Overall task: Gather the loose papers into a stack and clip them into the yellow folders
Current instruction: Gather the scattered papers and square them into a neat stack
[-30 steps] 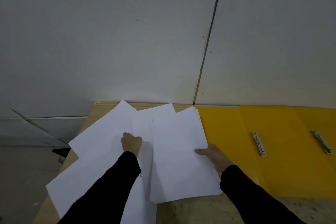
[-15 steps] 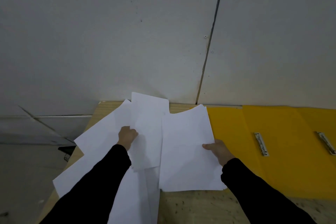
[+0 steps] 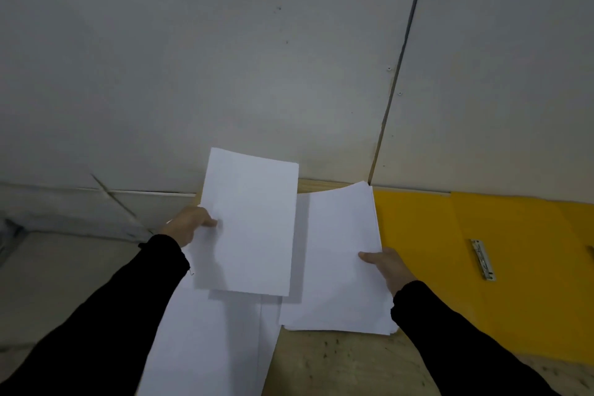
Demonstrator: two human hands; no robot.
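Observation:
My left hand (image 3: 188,223) pinches the left edge of a white sheet (image 3: 250,222) and holds it lifted above the table, its top edge up against the wall. My right hand (image 3: 387,265) grips the right edge of a stack of white papers (image 3: 337,260) resting on the wooden table (image 3: 337,363). More loose sheets (image 3: 218,341) lie flat under and below the lifted one. To the right lies an open yellow folder (image 3: 427,235) with a metal clip (image 3: 482,259); a second yellow folder (image 3: 578,222) overlaps it at the far right edge.
A grey panel wall (image 3: 257,58) rises directly behind the table, with a vertical seam (image 3: 398,67) above the stack. The table's left edge drops off to a grey floor (image 3: 64,267).
My left hand has picked one sheet off the spread-out pile and raised it, turning it upright. The right hand keeps its hold on the stack.

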